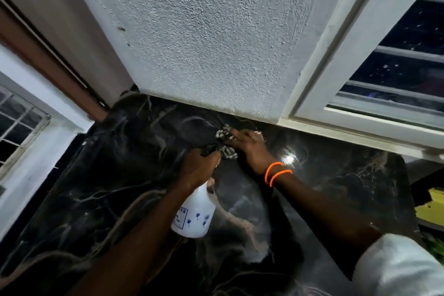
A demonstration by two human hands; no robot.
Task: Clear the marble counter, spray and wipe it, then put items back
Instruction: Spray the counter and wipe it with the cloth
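Rough, pebbled white plaster wall point(211, 38) meets the back edge of the marble counter point(115, 175), a black polished slab run through with pale tan and white veins and carrying one bright glare spot near the right wrist. Smooth white window frame point(336, 60) stands at the right with dark glass behind it, and a brown frame point(48, 60) slants down at the left to the counter's back corner. At that back edge, almost against the wall, the right hand point(249, 146) lies flat with fingers spread, pressing down a crumpled black-and-white patterned cloth point(225, 142); two orange bead bracelets point(276, 173) ring the wrist. Just beside it the left hand point(199, 166) is wrapped tightly around the neck of a translucent white spray bottle point(194, 214), rounded in body with small blue flower prints, held tilted above the stone with its dark nozzle toward the cloth. Bare marble spreads wide to left and front; its right edge ends beside something yellow point(430, 206).
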